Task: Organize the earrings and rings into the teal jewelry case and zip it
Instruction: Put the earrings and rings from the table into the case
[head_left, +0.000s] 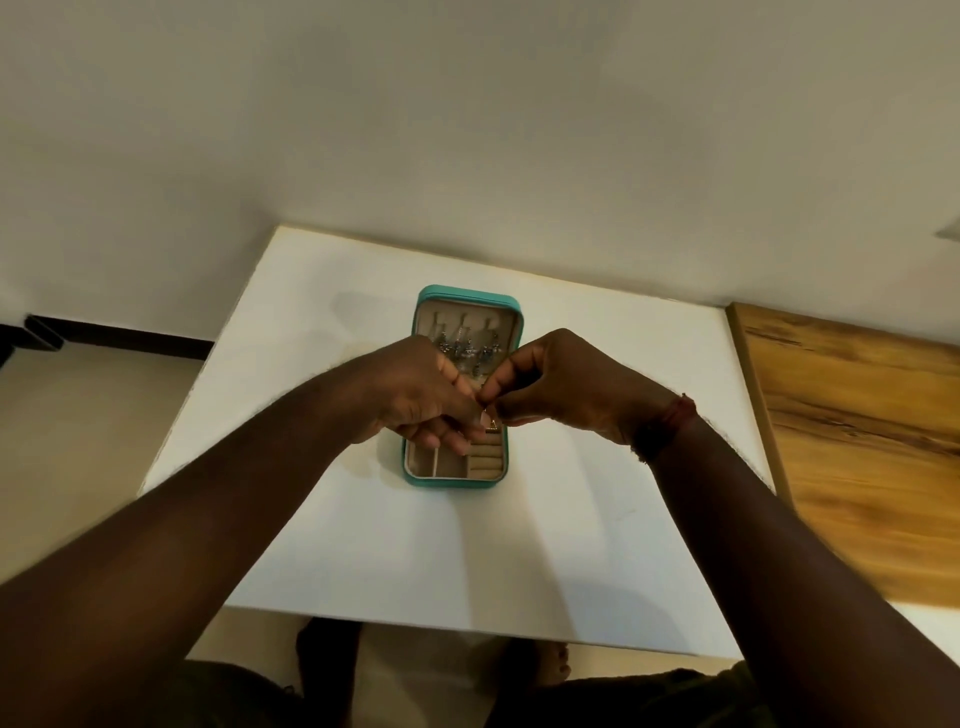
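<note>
The teal jewelry case (422, 480) lies open on the white table (571, 545), its lid half away from me. Several silver dangling earrings (462, 347) hang in the lid. The near half has beige compartments and ring rolls (485, 465). My left hand (415, 397) and my right hand (556, 387) meet over the middle of the case. Between their fingertips they pinch a small gold earring (491, 422), which hangs just above the ring rolls. Both hands hide the middle of the case.
A wooden board (857, 441) lies along the table's right side. The table stands against a pale wall. My knees and feet show below the table's near edge.
</note>
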